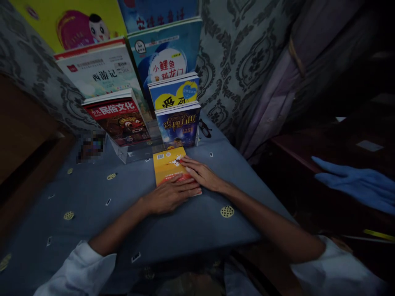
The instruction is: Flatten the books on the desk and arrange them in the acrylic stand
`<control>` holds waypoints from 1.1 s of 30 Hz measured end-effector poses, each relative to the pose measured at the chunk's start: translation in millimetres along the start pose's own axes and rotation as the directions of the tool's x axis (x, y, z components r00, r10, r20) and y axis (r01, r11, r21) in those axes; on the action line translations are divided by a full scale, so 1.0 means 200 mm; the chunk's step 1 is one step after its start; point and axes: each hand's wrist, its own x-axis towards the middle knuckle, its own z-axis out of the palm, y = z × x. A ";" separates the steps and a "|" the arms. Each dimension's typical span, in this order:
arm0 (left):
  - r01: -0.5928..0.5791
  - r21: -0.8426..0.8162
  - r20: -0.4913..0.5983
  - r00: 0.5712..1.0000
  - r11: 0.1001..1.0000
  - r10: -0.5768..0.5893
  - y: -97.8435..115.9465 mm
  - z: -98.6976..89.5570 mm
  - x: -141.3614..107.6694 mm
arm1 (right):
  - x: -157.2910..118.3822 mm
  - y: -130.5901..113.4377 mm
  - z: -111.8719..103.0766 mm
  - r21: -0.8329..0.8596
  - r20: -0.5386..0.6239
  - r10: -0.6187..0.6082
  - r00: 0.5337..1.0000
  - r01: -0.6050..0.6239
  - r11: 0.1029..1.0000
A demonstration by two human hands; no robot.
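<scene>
One yellow-orange book (166,164) lay flat on the table (92,193), just in front of the clear rack (122,154); barcode face up, small print unreadable. Left hand (173,195) and right hand (202,173): both palm-down on it, fingers extended, nothing gripped, forearms converging. Rack showed seven covers: three left, incl. 西游记 (98,74) and 少儿民俗文化 (120,123); four right, incl. 安徒生童话 (157,10) and 小鲤鱼跳龙门 (168,61). One pair of glasses (205,128) sat just right of the rack.

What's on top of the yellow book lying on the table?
The left hand and right hand rest on the yellow book. Its barcode shows near the top, but the hands cover some of the lower part, so whatever is printed there can't be seen.
</scene>
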 end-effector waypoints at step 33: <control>0.293 -0.067 -0.248 0.921 0.954 -0.301 0.04 0.12 -0.49 | -0.01 0.00 0.01 -0.108 0.050 0.017 0.999 -0.012 0.994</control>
